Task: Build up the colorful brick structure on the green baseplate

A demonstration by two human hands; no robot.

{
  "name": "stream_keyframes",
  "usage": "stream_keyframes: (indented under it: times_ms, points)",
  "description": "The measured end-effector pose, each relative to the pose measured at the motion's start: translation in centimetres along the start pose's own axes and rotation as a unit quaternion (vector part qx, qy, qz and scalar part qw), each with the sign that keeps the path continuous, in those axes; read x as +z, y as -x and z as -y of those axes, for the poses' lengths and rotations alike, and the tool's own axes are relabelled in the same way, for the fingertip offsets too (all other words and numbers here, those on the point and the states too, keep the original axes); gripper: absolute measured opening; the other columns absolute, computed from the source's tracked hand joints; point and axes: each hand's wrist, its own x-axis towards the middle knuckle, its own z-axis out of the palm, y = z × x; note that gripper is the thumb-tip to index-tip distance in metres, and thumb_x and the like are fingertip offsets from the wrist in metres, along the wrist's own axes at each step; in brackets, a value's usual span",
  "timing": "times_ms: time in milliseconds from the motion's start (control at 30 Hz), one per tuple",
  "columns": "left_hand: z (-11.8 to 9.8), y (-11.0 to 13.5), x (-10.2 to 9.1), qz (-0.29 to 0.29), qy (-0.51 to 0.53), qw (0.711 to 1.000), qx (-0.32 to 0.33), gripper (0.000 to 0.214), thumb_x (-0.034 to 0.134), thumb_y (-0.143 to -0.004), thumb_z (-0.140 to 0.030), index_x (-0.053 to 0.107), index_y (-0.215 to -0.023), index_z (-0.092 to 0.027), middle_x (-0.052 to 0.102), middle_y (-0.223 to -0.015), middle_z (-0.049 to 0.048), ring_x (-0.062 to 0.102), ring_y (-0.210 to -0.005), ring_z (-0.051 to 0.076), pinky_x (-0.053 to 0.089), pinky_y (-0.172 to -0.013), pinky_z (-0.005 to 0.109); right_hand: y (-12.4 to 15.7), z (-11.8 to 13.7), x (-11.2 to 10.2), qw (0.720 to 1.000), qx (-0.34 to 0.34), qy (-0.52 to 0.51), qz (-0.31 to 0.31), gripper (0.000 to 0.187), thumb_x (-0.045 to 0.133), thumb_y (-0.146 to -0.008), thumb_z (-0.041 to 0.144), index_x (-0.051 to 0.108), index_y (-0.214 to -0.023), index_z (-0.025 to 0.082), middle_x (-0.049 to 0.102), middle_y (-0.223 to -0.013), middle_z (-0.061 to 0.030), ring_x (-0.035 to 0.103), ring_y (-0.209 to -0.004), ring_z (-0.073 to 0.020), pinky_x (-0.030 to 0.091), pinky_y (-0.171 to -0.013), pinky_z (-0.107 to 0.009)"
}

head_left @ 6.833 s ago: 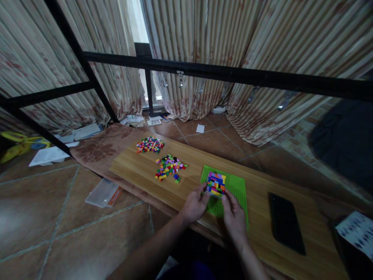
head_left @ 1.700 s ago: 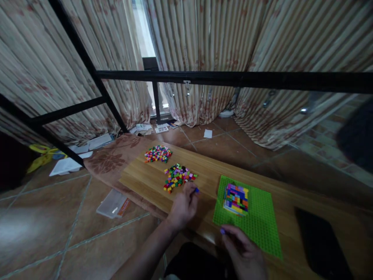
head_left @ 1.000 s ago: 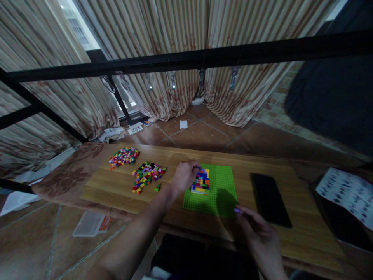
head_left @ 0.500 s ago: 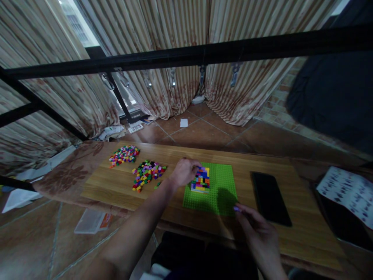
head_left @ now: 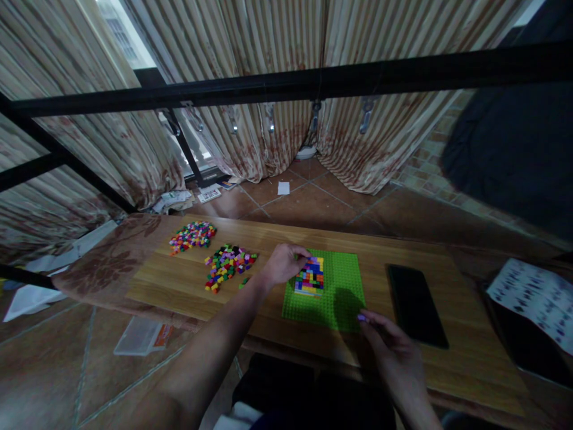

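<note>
A green studded baseplate [head_left: 341,280] lies on the wooden table, carrying a many-coloured block of stacked toy bricks [head_left: 310,278] on its left half. At the far left corner of that block, the fingers of my left hand [head_left: 285,263] are pinched together against the top bricks. Whatever they may grip is hidden by the fingertips. Over the baseplate's near right corner, my right hand [head_left: 396,352] pinches a small purple toy brick [head_left: 362,318] between thumb and index finger.
Two heaps of loose bricks, a nearer one [head_left: 228,266] and a farther one [head_left: 193,236], lie left of the baseplate. A black phone-like slab [head_left: 417,304] rests to its right. A dark metal bar [head_left: 277,86] with hooks crosses beyond the table [head_left: 474,322]. A printed sheet [head_left: 532,298] is at far right.
Both hands keep nearly the same places and grips. The right hand's purple brick has tilted or shifted very slightly; the whole view has moved a little.
</note>
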Motion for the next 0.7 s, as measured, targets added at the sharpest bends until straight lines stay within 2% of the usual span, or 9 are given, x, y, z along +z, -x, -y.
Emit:
stream_keyframes:
  times_ms: [167, 300, 533, 700]
  points:
    - [0.2, 0.1, 0.0, -0.006, 0.028, 1.0, 0.003, 0.021, 0.056, -0.085, -0.026, 0.075, -0.09, -0.018, 0.076, -0.086, 0.0007, 0.068, -0.077, 0.014, 0.05, -0.072, 0.021, -0.3, 0.2, 0.7, 1.0, 0.001, -0.018, -0.001, 0.041, 0.075, -0.062, 0.05, 0.073, -0.091, 0.021, 0.074, -0.096, -0.0069, 0.068, -0.092, -0.0244, 0.051, -0.089, -0.04]
    - [0.7, -0.1, 0.4, -0.01, 0.079, 0.997, -0.006, 0.02, 0.057, -0.084, -0.025, 0.075, -0.087, -0.017, 0.075, -0.083, 0.0009, 0.067, -0.076, 0.014, 0.05, -0.072, 0.022, -0.4, 0.4, 1.0, 1.0, 0.003, -0.017, -0.005, 0.039, 0.075, -0.061, 0.05, 0.073, -0.089, 0.022, 0.074, -0.095, -0.0063, 0.068, -0.092, -0.0239, 0.051, -0.09, -0.041]
    - [1.3, -1.0, 1.1, -0.013, 0.224, 0.971, -0.08, 0.011, 0.065, -0.075, -0.018, 0.074, -0.076, -0.014, 0.072, -0.072, 0.0018, 0.063, -0.066, 0.013, 0.05, -0.066, 0.023, -0.4, 0.2, 0.8, 1.0, 0.004, -0.01, -0.001, 0.039, 0.075, -0.062, 0.05, 0.073, -0.09, 0.022, 0.074, -0.096, -0.0064, 0.068, -0.093, -0.0241, 0.05, -0.091, -0.042]
    - [1.1, -1.3, 1.0, 0.004, 0.232, 0.967, -0.109, 0.01, 0.066, -0.072, -0.015, 0.075, -0.074, -0.013, 0.072, -0.068, 0.0019, 0.062, -0.061, 0.012, 0.049, -0.062, 0.022, -0.4, 0.1, 0.9, 1.0, 0.002, -0.004, -0.006, 0.041, 0.076, -0.06, 0.05, 0.073, -0.089, 0.021, 0.074, -0.096, -0.0073, 0.068, -0.093, -0.0252, 0.049, -0.093, -0.044]
